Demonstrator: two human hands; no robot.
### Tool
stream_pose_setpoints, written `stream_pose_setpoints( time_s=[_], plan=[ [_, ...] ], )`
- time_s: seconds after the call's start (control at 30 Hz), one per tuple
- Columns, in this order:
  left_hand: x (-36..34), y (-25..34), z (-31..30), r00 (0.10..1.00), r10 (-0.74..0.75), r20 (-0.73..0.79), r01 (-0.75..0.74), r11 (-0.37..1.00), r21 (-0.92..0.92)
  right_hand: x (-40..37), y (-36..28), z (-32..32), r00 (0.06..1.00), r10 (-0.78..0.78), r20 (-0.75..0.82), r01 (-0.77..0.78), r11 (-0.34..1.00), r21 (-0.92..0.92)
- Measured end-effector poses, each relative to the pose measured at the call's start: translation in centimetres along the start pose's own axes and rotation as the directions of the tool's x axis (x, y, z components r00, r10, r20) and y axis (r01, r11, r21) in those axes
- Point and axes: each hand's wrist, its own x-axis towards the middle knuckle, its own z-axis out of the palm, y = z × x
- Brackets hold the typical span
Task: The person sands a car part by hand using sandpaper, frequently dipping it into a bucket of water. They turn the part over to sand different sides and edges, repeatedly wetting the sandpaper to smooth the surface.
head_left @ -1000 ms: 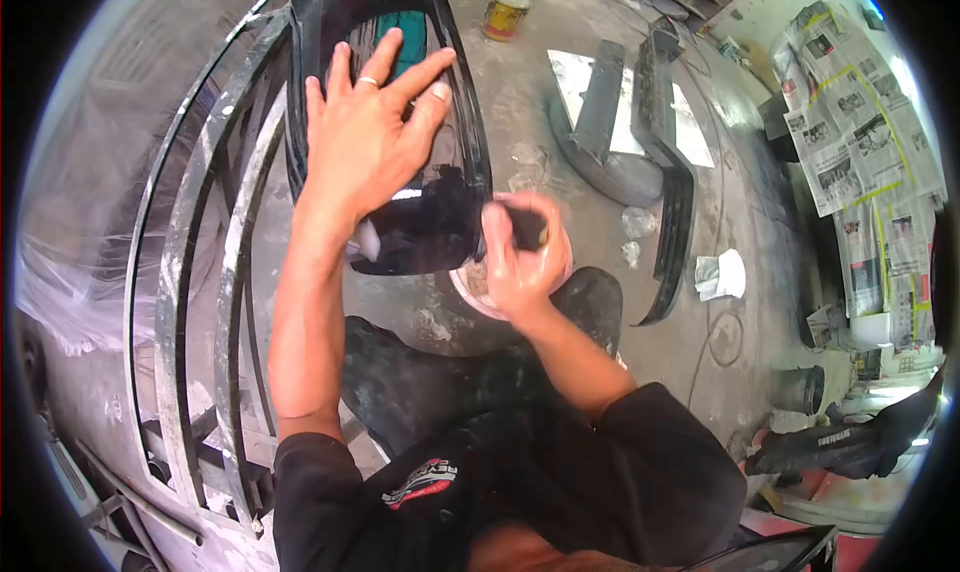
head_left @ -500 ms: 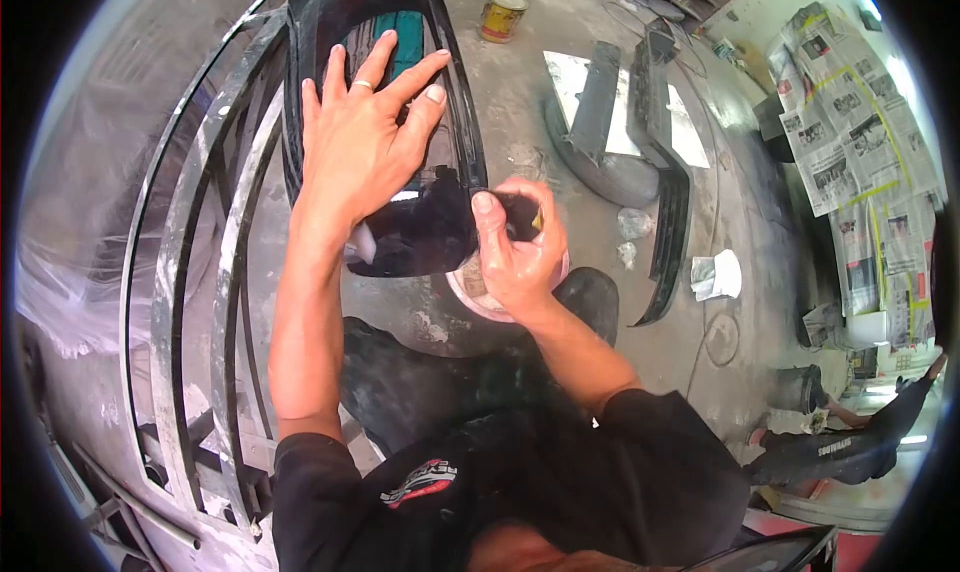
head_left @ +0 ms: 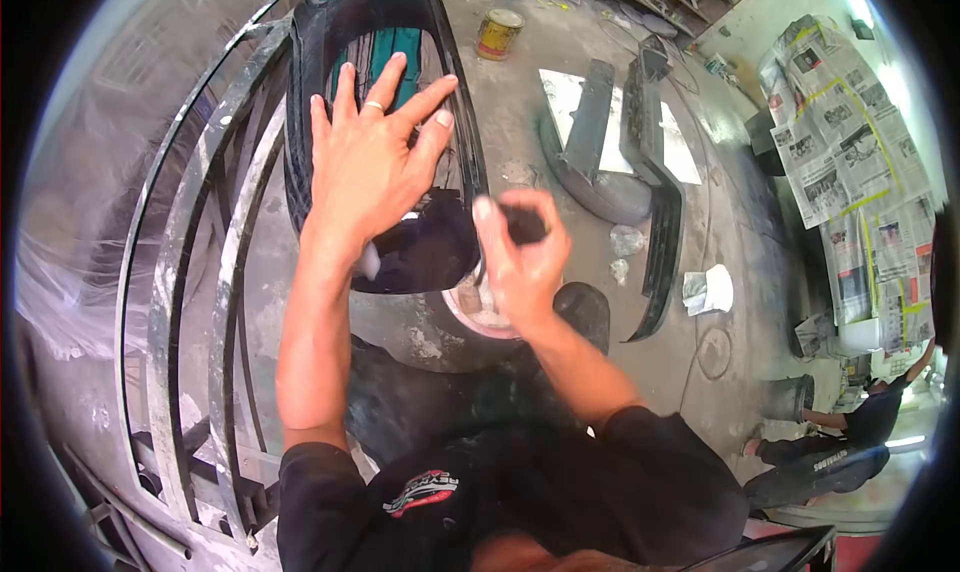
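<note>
The left hand (head_left: 370, 157) lies on a black panel (head_left: 425, 247), the right hand (head_left: 522, 262) at its edge

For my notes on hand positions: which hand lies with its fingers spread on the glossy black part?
The left hand, which wears a ring; the right hand instead curls around a dark piece beside the glossy black part.
</note>
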Motion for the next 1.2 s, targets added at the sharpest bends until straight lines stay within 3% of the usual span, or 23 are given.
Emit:
stream_pose_setpoints(
  time_s=[0.07, 0.1, 0.17, 0.2, 0.23, 0.3, 0.33, 0.37, 0.43, 0.47, 0.5, 0.57, 0.6, 0.63, 0.73, 0.77, 0.83, 0.9, 0.97, 1.03, 1.1, 1.17, 1.2],
  plan=[
    [0.1, -0.1, -0.4, 1.000, -0.015, -0.010, 0.015, 1.000, -0.016, 1.5, -2.0, 0.6, 0.984, 0.171, 0.041, -0.175, 0.974, 0.147],
    [0.0, -0.2, -0.3, 1.000, -0.014, -0.015, 0.014, 1.000, -0.009, 0.7, -1.6, 0.3, 0.985, 0.166, 0.044, -0.171, 0.973, 0.154],
    [-0.2, -0.2, 0.3, 1.000, 0.017, -0.003, -0.017, 1.000, 0.027, -2.1, 1.1, -0.9, 0.998, 0.053, 0.035, -0.056, 0.996, 0.068],
    [-0.2, -0.1, 0.3, 1.000, 0.013, -0.002, -0.013, 0.999, 0.029, -2.2, 2.9, -0.8, 0.992, -0.125, 0.005, 0.124, 0.991, 0.055],
    [-0.2, 0.0, 0.1, 1.000, 0.016, 0.005, -0.017, 1.000, 0.024, -1.3, 2.0, -0.4, 0.993, -0.119, -0.001, 0.119, 0.992, 0.049],
    [0.1, 0.1, -0.7, 0.999, -0.042, 0.015, 0.043, 0.999, -0.006, 1.1, -0.7, 0.4, 0.998, 0.055, 0.021, -0.057, 0.991, 0.121],
    [0.1, 0.1, -0.6, 0.999, -0.036, 0.020, 0.036, 0.999, -0.002, 1.6, -1.9, 0.1, 0.969, 0.227, 0.099, -0.240, 0.959, 0.148],
    [0.0, 0.1, -0.6, 0.999, -0.034, 0.016, 0.034, 0.999, 0.006, 0.8, -1.5, 0.1, 0.969, 0.223, 0.101, -0.237, 0.959, 0.156],
    [-0.3, 0.1, 0.0, 1.000, 0.000, 0.030, -0.002, 0.998, 0.055, -1.7, 0.8, -0.4, 0.999, 0.046, 0.006, -0.046, 0.999, -0.001],
    [-0.3, 0.1, 0.1, 1.000, 0.008, 0.024, -0.009, 0.998, 0.060, -1.8, 1.9, -0.6, 0.987, -0.158, -0.002, 0.158, 0.986, -0.045],
    [-0.3, 0.2, -0.1, 0.999, 0.010, 0.033, -0.012, 0.998, 0.055, -0.8, 1.4, -0.5, 0.989, -0.150, -0.007, 0.150, 0.987, -0.052],
    [0.0, 0.3, -0.7, 0.999, -0.037, 0.024, 0.037, 0.999, 0.019, 2.4, -1.1, 0.3, 0.977, 0.206, 0.056, -0.212, 0.968, 0.132],
    [0.0, 0.2, -0.6, 0.999, -0.032, 0.029, 0.032, 0.999, 0.024, 3.0, -2.0, 0.2, 0.950, 0.290, 0.114, -0.304, 0.942, 0.142],
    [0.0, 0.1, -0.5, 0.999, -0.009, 0.031, 0.008, 1.000, 0.029, 2.0, -1.1, 0.2, 0.952, 0.282, 0.119, -0.298, 0.942, 0.153],
    [-0.2, 0.1, 0.0, 1.000, 0.001, 0.028, -0.002, 0.999, 0.046, -1.0, 1.0, -0.1, 0.988, -0.153, -0.025, 0.153, 0.988, 0.023],
    [-0.2, 0.1, 0.0, 0.999, 0.000, 0.034, -0.001, 0.999, 0.040, -0.5, 1.2, -0.3, 0.989, -0.148, -0.026, 0.148, 0.989, 0.017],
    [0.1, 0.2, -0.5, 0.999, -0.038, -0.004, 0.038, 0.998, -0.041, 2.2, -1.0, 0.2, 0.983, 0.172, 0.060, -0.176, 0.982, 0.065],
    [0.1, 0.0, -0.5, 0.999, -0.029, -0.018, 0.029, 0.999, -0.030, 1.8, -1.1, 0.3, 0.983, 0.166, 0.072, -0.169, 0.985, 0.039],
    [-0.2, 0.0, 0.1, 1.000, 0.006, -0.012, -0.005, 1.000, 0.015, -0.8, 0.5, -0.4, 0.997, -0.070, 0.019, 0.070, 0.997, 0.013],
    [-0.3, 0.1, 0.2, 1.000, 0.008, -0.005, -0.008, 1.000, 0.006, -0.2, -0.1, 0.0, 1.000, -0.014, -0.003, 0.014, 0.995, 0.098],
    [0.0, 0.2, -0.4, 0.999, -0.035, -0.016, 0.034, 0.999, -0.023, 2.5, -1.8, 0.6, 0.972, 0.221, 0.083, -0.232, 0.962, 0.147],
    [-0.1, -0.2, -0.1, 1.000, 0.004, -0.019, -0.004, 1.000, -0.017, 1.6, -0.8, 0.4, 0.978, 0.189, 0.092, -0.202, 0.968, 0.152],
    [-0.3, -0.1, 0.0, 1.000, -0.002, -0.015, 0.002, 1.000, 0.006, 0.2, -0.2, 0.0, 0.997, 0.062, 0.055, -0.068, 0.992, 0.109]
  ],
)
